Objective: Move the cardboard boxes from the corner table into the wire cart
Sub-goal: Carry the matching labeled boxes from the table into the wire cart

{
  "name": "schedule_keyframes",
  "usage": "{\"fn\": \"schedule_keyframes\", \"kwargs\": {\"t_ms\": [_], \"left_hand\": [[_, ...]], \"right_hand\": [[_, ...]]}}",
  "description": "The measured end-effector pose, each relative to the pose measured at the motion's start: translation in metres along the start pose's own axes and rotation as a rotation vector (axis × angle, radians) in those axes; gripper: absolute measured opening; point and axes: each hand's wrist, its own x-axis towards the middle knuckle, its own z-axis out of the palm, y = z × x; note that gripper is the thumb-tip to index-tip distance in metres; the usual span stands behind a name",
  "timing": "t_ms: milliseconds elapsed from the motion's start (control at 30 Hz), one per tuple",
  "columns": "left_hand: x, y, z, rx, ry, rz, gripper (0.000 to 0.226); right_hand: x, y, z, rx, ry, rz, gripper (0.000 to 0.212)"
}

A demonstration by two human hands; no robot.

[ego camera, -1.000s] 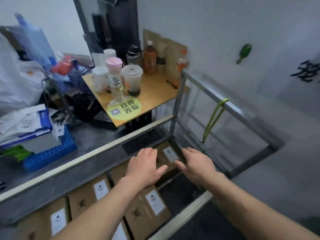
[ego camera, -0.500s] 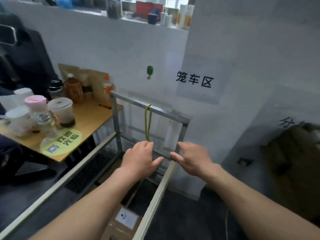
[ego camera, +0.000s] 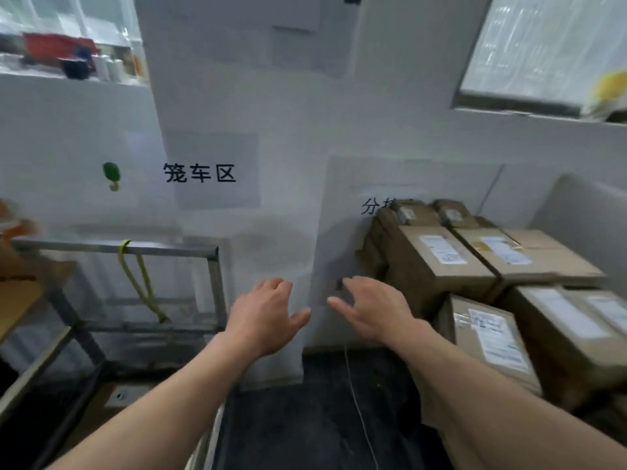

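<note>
Several brown cardboard boxes [ego camera: 441, 262] with white labels are stacked in the right corner, against the white wall. The metal-framed cart [ego camera: 112, 247] stands at the left, and one labelled box [ego camera: 115, 396] shows on its floor. My left hand [ego camera: 268, 315] and my right hand [ego camera: 373, 308] hover side by side in the middle, palms down, fingers relaxed, holding nothing. My right hand is a short way left of the box stack; my left hand is just right of the cart's corner post.
A yellow-green strap [ego camera: 135, 276] hangs from the cart's top rail. A wooden table [ego camera: 17, 293] edge shows at the far left. A white partition [ego camera: 342, 232] stands between cart and boxes. A thin white cord [ego camera: 356, 395] runs over the dark floor.
My view has swung right, from the cart's inside to the box stack in the corner. Both hands left the cart and now hover empty between cart and stack.
</note>
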Motion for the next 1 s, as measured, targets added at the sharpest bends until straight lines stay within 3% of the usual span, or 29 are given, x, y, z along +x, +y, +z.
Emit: {"fn": "schedule_keyframes", "kwargs": {"t_ms": [300,533,733,1000], "left_hand": [[0.029,0.19,0.04,-0.098,-0.045,0.28,0.077],[0.014,0.343,0.076,-0.175,-0.031,0.484,0.065],[-0.008,0.445,0.111,-0.218,-0.153,0.564,0.069],[-0.025,0.526,0.174,-0.204,-0.319,0.595,0.07]], "right_hand": [[-0.101,0.154,-0.048,0.034,0.101,0.201,0.056],[-0.189,0.284,-0.073,-0.022,0.158,0.401,0.052],[-0.271,0.389,-0.075,-0.03,0.065,0.615,0.044],[-0.336,0.486,-0.039,-0.007,-0.084,0.849,0.052]]}}
